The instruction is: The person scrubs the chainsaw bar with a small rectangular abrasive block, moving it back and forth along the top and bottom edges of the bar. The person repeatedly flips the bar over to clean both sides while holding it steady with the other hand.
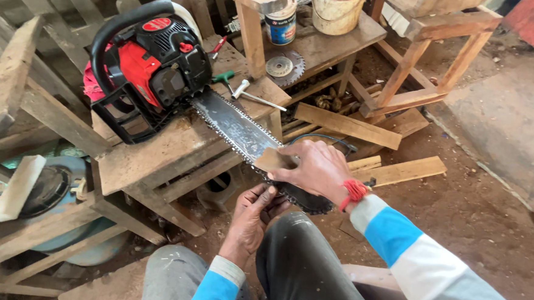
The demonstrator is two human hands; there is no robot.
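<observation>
Knees: two trouser legs, one pale grey (pixel 172 279) and one dark grey (pixel 309 268), fill the bottom of the view; the person sits low, so the saw's bar reaches out just above the lap.
Left hand: left hand (pixel 252 219) is cupped palm-up under the bar, fingers curled against the underside of the chain, seemingly to steady the bar from below.
Right hand: right hand (pixel 317 171), with a red thread at the wrist, is closed over a small flat tan wooden block (pixel 274 159) and presses it on top of the bar; whether a tool lies under the palm I cannot tell.
Bar: long grey steel guide bar with toothed chain (pixel 237 130) runs from the saw body out past the bench edge to between the two hands, so its free end hangs clear of the wood.
Saw body: red and black chainsaw engine with a black loop handle (pixel 146 64) rests on the bench top, its weight anchoring the bar.
Bench: rough brown plank workbench (pixel 151 153) carries the saw at sitting height.
Tools: green-handled T-wrench (pixel 225 78) and a silver metal socket wrench (pixel 251 95) lie just beside the bar's root, within reach.
Shelf: round toothed saw disc (pixel 283 65) lies flat on a lower board, near a blue and white tin can (pixel 281 23) and a cream plastic bucket (pixel 338 7).
Floor: loose pale wooden offcuts (pixel 394 169) lie on reddish dirt, apart from the hands.
</observation>
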